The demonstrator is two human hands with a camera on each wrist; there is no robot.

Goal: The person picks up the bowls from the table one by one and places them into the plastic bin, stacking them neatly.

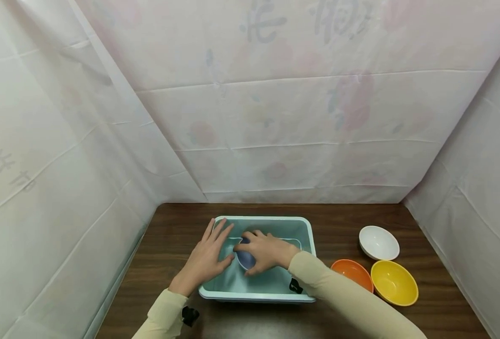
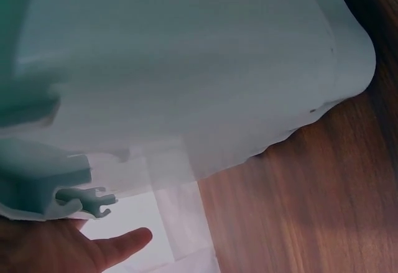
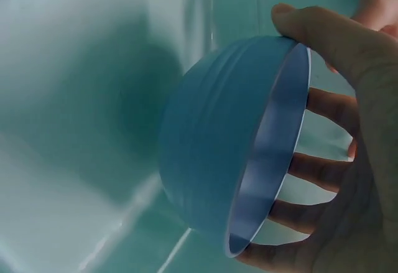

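Observation:
A blue bowl (image 1: 244,258) is held inside a pale green plastic basin (image 1: 256,296). My right hand (image 1: 268,252) grips it from above by the rim, thumb on one side and several fingers on the other. In the right wrist view the bowl (image 3: 211,142) is tilted, its ribbed outside facing the basin floor. My left hand (image 1: 205,259) lies at the basin's left rim with fingers extended and spread. In the left wrist view its thumb (image 2: 124,248) sticks out straight beside the rim, and the basin's outer wall (image 2: 186,86) fills much of the picture.
To the right of the basin stand a white bowl (image 1: 379,242), an orange bowl (image 1: 351,274) and a yellow bowl (image 1: 395,283), close together on the dark wooden table (image 1: 165,254). My right forearm passes in front of the orange one. Pale printed sheets (image 1: 292,117) hang around the table.

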